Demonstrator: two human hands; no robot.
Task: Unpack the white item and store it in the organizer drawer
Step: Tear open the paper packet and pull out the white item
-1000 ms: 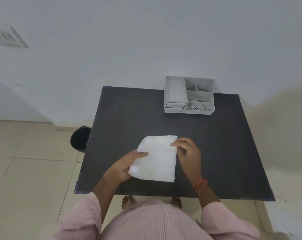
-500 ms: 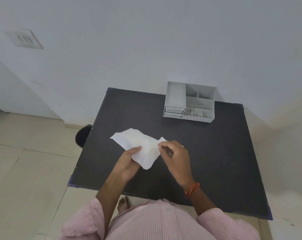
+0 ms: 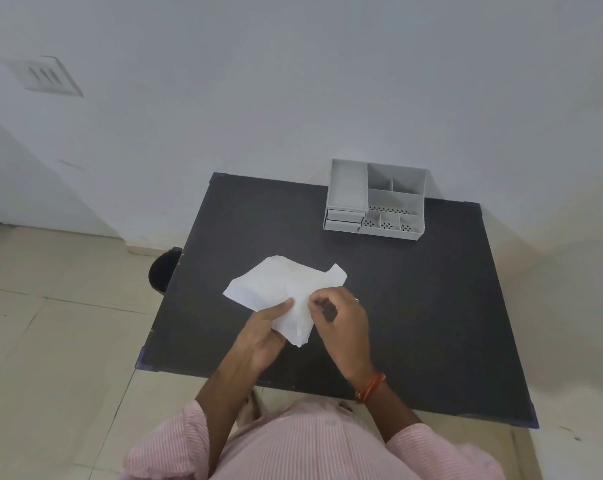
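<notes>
Holding: I had both hands pinched on the wrapper (image 3: pixel 286 289)
Left hand (image 3: pixel 262 336): thumb on top, near corner
Right hand (image 3: pixel 339 322): fingertips at its right edge
Organizer (image 3: pixel 376 200): well apart, beyond

I can read no text, label, brand or number anywhere in my view. The white wrapper (image 3: pixel 286 289) shows no print I can make out, the grey organizer (image 3: pixel 376 200) carries only rows of small holes, and the wall plate (image 3: pixel 45 76) has three plain slots, unmarked.
</notes>
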